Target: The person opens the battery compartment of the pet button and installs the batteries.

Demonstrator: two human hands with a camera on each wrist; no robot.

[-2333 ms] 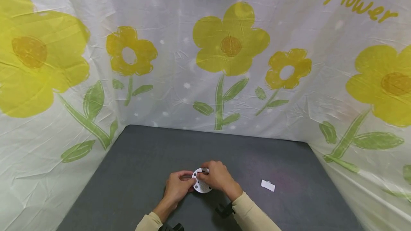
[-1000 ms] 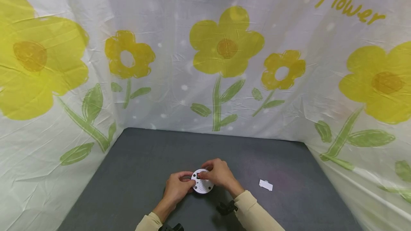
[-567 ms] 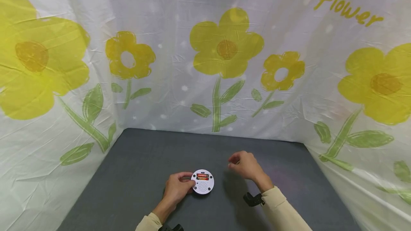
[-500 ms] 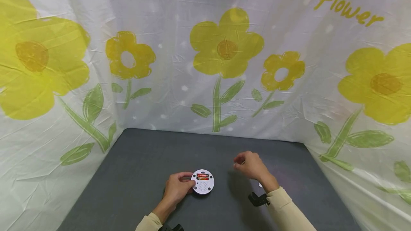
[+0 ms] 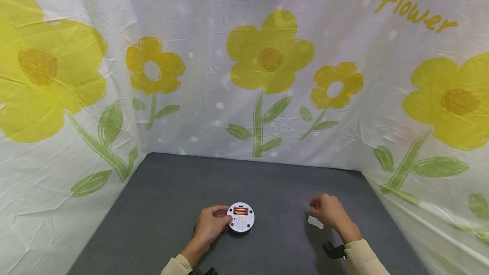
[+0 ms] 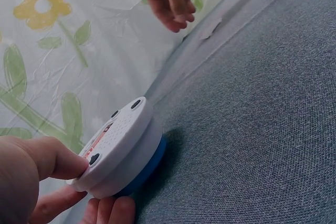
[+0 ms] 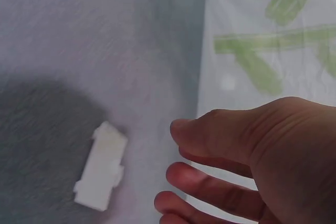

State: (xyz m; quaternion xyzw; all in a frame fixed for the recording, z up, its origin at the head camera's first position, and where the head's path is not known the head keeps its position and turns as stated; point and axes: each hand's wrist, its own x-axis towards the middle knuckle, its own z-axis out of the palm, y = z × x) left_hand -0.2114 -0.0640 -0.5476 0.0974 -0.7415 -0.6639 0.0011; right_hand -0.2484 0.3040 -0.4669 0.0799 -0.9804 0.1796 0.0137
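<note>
Facing flowered sheeting (image 5: 208, 109), left hand (image 5: 209, 225) grips white disc (image 5: 240, 217), right hand (image 5: 331, 212) loose near tab (image 5: 315, 223).

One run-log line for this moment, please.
left hand: grips round white plastic device | right hand: near small white rectangular plastic piece, not touching | two red cylindrical batteries: exposed in device

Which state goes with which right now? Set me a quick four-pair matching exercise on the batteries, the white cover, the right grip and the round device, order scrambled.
Column one
1. Batteries
2. White cover
3. Right grip
4. Round device

Column two
A. Lying loose on the grey table
B. Held at its edge by the left grip
C. Red, side by side in an uncovered compartment
D. Raised, holding nothing

Pairs: 1-C, 2-A, 3-D, 4-B
</note>
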